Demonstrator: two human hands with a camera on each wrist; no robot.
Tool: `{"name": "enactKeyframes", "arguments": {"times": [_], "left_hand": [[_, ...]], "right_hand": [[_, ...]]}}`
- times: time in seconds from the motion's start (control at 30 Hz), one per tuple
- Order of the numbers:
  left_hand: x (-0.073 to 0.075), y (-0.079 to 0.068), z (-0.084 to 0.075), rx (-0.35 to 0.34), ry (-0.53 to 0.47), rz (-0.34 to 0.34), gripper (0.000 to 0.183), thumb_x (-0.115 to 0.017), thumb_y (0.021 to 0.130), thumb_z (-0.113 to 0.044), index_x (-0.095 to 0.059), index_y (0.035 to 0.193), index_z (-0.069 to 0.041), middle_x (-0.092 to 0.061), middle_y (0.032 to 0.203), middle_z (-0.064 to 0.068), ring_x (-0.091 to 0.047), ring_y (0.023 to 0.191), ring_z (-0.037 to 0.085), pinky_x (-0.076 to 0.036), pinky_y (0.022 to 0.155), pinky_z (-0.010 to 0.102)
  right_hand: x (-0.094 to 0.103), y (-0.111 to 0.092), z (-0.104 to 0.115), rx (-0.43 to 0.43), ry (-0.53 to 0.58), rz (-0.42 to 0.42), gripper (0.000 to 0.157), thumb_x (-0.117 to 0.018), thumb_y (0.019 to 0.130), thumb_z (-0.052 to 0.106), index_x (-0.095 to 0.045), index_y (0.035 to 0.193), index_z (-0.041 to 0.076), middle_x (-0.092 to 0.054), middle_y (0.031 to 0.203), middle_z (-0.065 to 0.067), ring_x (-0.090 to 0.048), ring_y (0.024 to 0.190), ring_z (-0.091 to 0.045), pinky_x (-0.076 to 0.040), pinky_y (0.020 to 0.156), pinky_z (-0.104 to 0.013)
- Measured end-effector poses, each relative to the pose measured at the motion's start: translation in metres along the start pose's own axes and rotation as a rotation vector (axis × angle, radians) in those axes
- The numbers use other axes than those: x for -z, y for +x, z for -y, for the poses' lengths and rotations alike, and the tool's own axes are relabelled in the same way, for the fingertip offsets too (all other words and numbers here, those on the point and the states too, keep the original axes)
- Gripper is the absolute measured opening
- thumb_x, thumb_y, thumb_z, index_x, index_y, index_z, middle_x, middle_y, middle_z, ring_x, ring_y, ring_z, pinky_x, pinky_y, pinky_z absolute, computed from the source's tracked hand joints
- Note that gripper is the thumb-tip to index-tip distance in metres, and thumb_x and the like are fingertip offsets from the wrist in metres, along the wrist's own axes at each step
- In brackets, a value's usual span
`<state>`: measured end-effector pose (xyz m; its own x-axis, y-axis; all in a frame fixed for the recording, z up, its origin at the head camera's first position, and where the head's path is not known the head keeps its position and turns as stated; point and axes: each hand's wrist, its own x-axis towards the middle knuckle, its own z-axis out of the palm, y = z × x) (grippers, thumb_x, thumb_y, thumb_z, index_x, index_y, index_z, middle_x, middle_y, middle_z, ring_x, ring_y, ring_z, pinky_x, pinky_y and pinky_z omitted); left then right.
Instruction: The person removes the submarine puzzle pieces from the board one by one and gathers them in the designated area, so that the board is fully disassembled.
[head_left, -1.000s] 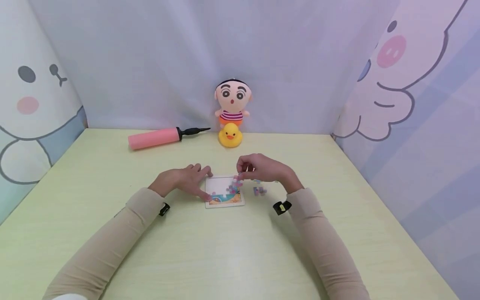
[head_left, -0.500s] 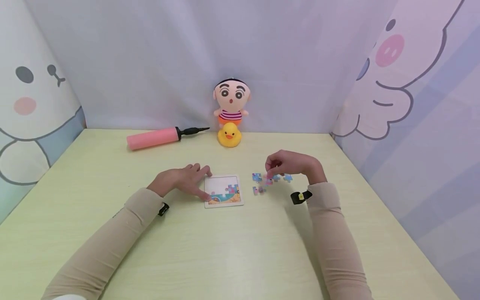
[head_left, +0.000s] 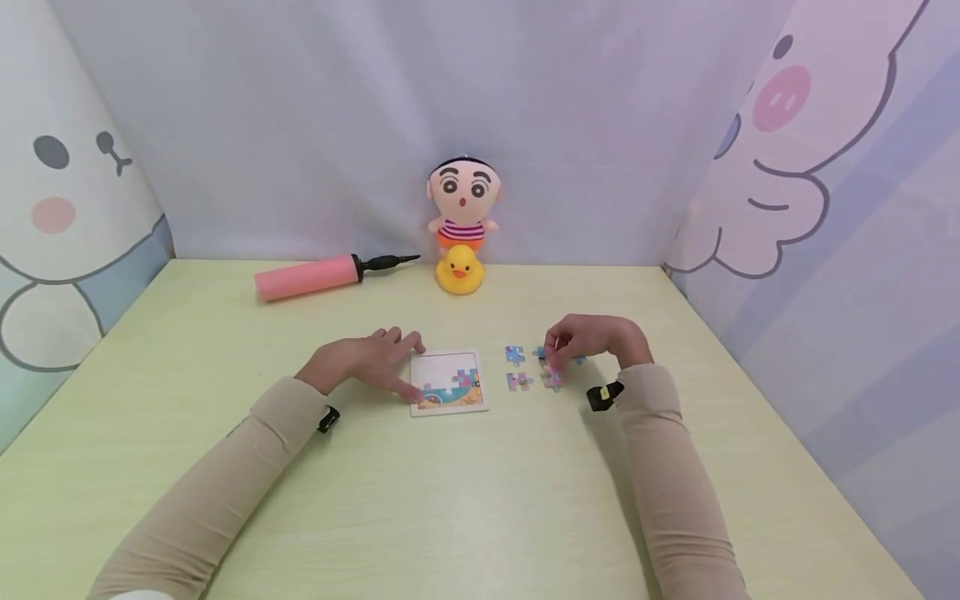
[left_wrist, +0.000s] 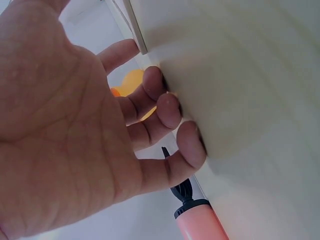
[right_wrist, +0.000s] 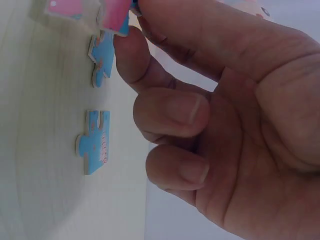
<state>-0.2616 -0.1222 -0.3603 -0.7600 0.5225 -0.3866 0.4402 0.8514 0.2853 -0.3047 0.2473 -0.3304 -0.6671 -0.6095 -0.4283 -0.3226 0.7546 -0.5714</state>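
My left hand (head_left: 367, 360) rests at the left side of a small white-framed puzzle board (head_left: 442, 365), thumb on its lower left corner and index finger at its upper left. In the left wrist view, the board's edge (left_wrist: 135, 27) meets the index fingertip, and the other fingers bend loosely. Puzzle pieces fill the bottom and part of the right side of the board. To the right of it, my right hand (head_left: 588, 335) pinches a pink puzzle piece (right_wrist: 116, 15) low over the table. Beside that hand lie a blue piece (head_left: 514, 355) and a pink-and-purple piece (head_left: 517, 382).
In the right wrist view, more blue pieces (right_wrist: 94, 142) lie on the table below the fingers. Toward the back stand a yellow rubber duck (head_left: 460, 270) and a doll in a striped shirt (head_left: 463, 200). A pink hand pump (head_left: 307, 278) lies at the back left.
From over the board, my right hand has moved right with the pink piece to the loose pieces, then slightly toward me. The left hand has stayed at the board.
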Motion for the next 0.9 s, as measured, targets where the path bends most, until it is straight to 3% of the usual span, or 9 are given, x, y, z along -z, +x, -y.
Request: {"name": "enactKeyframes", "arguments": {"times": [0.13,0.37,0.77,0.9], "left_hand": [[0.000,-0.001,-0.001,0.004,-0.006,0.003,0.086,-0.071,0.081,-0.066,-0.039,0.141,-0.013,-0.047,0.119,0.014,-0.046,0.111,0.032,-0.044,0.092,0.053],[0.000,0.000,-0.002,0.009,-0.004,0.001,0.086,-0.071,0.081,-0.066,-0.039,0.141,-0.014,-0.047,0.119,0.014,-0.047,0.111,0.032,-0.044,0.092,0.052],[0.000,-0.001,-0.001,0.006,0.005,0.001,0.087,-0.070,0.081,-0.067,-0.038,0.142,-0.014,-0.047,0.120,0.014,-0.046,0.111,0.032,-0.044,0.093,0.052],[0.000,0.000,-0.001,0.003,0.003,0.002,0.086,-0.070,0.081,-0.067,-0.038,0.142,-0.014,-0.047,0.122,0.014,-0.046,0.113,0.032,-0.043,0.094,0.053]], "right_hand": [[-0.001,0.002,-0.003,-0.054,-0.038,-0.013,0.006,-0.067,0.095,0.013,-0.066,0.093,0.008,-0.058,0.087,-0.002,-0.052,0.083,-0.020,-0.041,0.078,-0.033],[-0.002,0.005,0.004,-0.017,-0.066,-0.043,0.004,-0.065,0.095,0.011,-0.066,0.098,0.008,-0.060,0.089,-0.003,-0.054,0.083,-0.023,-0.041,0.073,-0.033],[-0.025,0.033,0.043,0.040,-0.144,-0.064,0.015,-0.065,0.094,0.013,-0.065,0.109,0.013,-0.062,0.095,-0.003,-0.056,0.085,-0.019,-0.046,0.078,-0.034],[-0.037,0.042,0.059,0.063,-0.140,-0.040,0.018,-0.067,0.094,0.015,-0.062,0.112,0.013,-0.061,0.090,-0.003,-0.058,0.078,-0.018,-0.046,0.076,-0.032]]}}
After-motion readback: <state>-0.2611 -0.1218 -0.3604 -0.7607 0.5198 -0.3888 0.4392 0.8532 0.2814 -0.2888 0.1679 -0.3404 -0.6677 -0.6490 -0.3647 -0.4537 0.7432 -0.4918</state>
